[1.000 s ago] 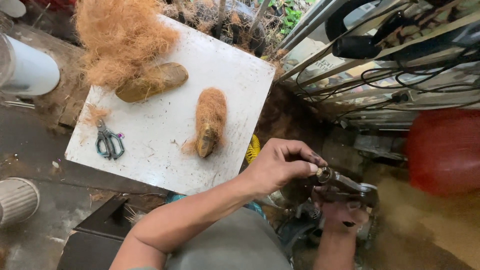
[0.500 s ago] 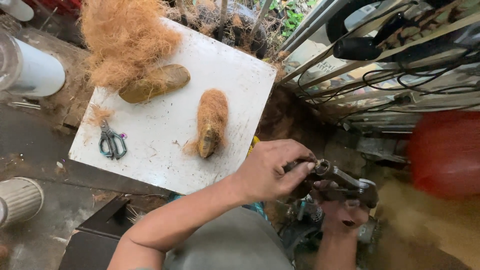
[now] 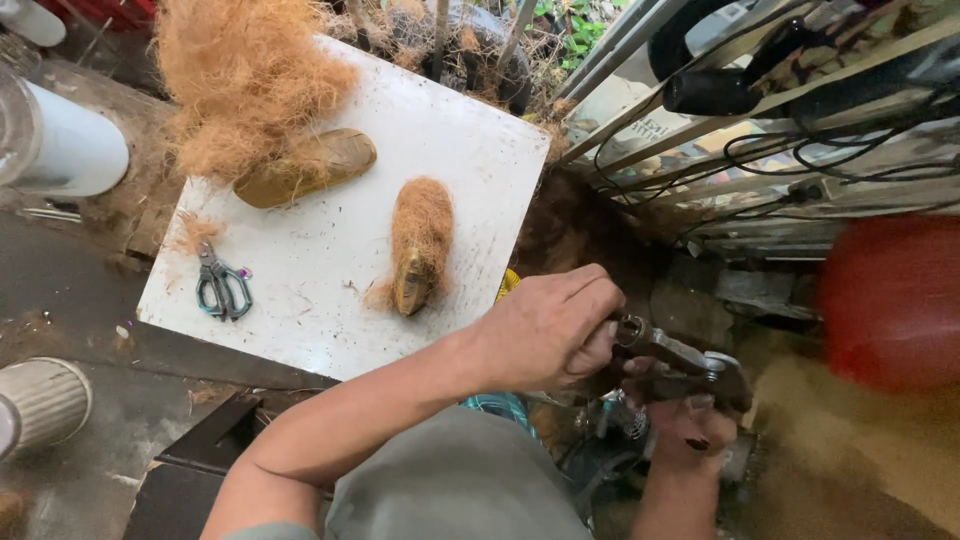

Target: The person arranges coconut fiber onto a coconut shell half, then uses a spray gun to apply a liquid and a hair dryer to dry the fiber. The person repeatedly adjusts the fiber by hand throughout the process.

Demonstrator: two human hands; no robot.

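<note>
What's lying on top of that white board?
On the white board lie a pile of brown fibre, a bare shoe-shaped form, a second form wrapped in fibre and small scissors. The pile hides the board's far corner.

White board (image 3: 330, 300) up-left of the fingers, fibre-wrapped piece (image 3: 420, 240) nearest them, bare husk (image 3: 305, 168) and loose coir heap (image 3: 245, 85) beyond, scissors (image 3: 222, 287) far left, red ball (image 3: 890, 300) off right

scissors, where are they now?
Head view: the scissors lie on the left edge of the white board, below the coir pile, left of the fibre-wrapped piece.
</note>
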